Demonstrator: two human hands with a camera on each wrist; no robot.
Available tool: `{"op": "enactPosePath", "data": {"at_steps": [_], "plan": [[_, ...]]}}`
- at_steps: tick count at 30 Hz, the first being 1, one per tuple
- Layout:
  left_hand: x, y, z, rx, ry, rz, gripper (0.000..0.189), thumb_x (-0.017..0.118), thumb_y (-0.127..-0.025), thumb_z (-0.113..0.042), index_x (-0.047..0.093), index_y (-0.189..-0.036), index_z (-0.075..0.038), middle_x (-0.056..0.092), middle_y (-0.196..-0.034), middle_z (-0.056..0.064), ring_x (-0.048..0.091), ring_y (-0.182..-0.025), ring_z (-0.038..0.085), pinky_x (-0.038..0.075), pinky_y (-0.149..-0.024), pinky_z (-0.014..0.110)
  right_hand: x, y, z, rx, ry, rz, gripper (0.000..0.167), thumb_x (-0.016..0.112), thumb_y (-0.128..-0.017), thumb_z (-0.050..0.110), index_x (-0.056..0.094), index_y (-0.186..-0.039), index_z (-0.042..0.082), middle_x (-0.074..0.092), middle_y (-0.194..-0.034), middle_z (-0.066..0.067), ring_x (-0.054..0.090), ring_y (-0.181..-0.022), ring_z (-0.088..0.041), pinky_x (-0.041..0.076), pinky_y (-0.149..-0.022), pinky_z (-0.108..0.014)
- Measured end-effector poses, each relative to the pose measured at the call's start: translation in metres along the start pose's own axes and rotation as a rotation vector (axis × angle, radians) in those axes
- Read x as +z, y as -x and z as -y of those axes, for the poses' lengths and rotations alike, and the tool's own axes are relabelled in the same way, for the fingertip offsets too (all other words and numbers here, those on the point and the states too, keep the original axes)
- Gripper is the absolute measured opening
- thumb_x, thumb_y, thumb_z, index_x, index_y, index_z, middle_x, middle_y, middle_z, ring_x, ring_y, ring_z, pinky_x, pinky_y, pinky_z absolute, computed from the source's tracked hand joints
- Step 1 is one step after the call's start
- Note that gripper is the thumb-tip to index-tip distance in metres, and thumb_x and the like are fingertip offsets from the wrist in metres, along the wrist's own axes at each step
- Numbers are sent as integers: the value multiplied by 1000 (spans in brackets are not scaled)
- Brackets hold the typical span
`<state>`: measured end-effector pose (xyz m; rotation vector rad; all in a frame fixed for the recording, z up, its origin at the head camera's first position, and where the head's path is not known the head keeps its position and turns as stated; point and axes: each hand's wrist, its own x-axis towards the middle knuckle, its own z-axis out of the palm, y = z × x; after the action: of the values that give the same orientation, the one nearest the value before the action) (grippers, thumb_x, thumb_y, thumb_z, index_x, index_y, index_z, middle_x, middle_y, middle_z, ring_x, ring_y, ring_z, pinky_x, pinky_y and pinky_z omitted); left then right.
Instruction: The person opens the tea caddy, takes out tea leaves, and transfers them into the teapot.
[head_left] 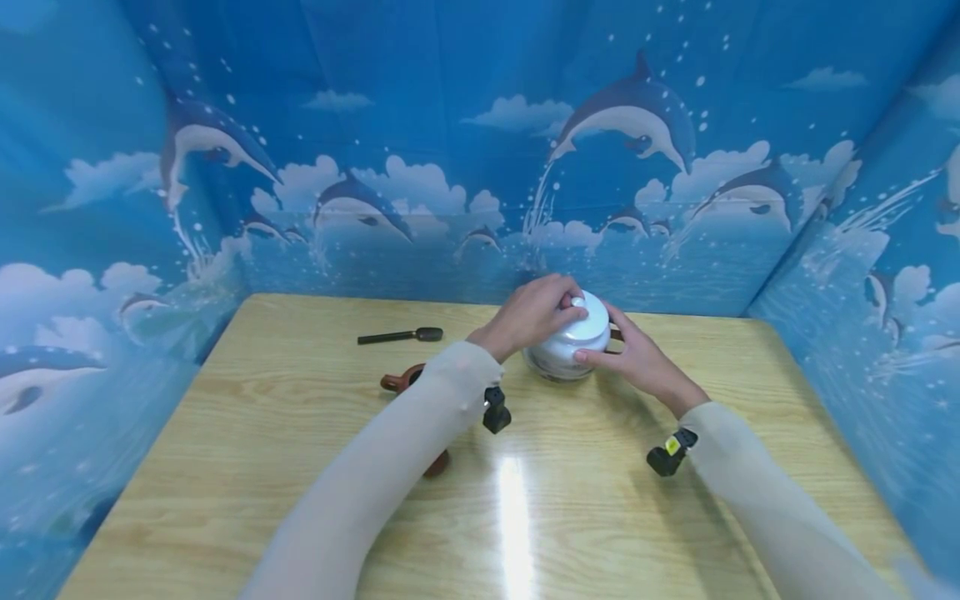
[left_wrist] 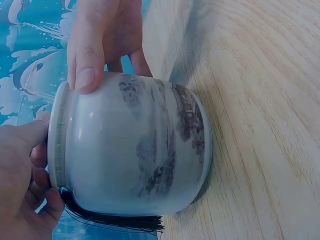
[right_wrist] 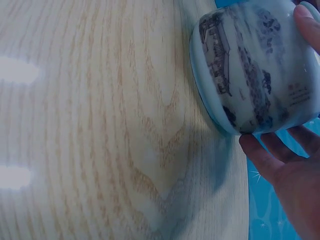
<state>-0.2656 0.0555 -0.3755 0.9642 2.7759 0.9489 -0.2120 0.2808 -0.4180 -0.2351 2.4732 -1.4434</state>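
Observation:
A white ceramic jar [head_left: 558, 362] with a grey-brown landscape print stands upright near the table's back edge, its white lid [head_left: 592, 327] on top. My left hand [head_left: 527, 315] is over the lid, thumb and fingers pinching its round knob. From the other side, my right hand [head_left: 637, 360] holds the jar, with the thumb on the near wall and the fingers around the far side. A black tassel or bristle bundle [left_wrist: 117, 221] shows beside the jar in the left wrist view; what it belongs to is hidden.
Left of the jar lies a slim dark tool [head_left: 401, 336] with a wider end. A brown clay vessel with a handle [head_left: 392, 382] is partly covered by my left sleeve, as is another brown piece [head_left: 437, 464]. A dolphin-print curtain [head_left: 450, 250] stands behind the wooden table.

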Motion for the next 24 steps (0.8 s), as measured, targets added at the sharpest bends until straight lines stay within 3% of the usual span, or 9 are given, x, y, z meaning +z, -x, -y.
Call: {"op": "enactPosePath", "data": {"at_steps": [10,24], "plan": [[1,-1,2,34,-11,7,34,65,-111,-35,66,-136,-12,65,-116,-1,62,-103,10,54,-86,25,0,0,2,16,35,-15,107,81,-98,50,9,-176,35,26,-179,-11,38,-158,-43,49,-117,-63],[8,6,7,94,-37,-66,34,62,-113,-35,67,-137,-12,69,-123,0,63,-107,11,56,-91,27,2,2,5,45,37,-27,110,79,-98,54,5,-176,33,20,-182,-8,34,-160,-44,43,-119,-68]]}}
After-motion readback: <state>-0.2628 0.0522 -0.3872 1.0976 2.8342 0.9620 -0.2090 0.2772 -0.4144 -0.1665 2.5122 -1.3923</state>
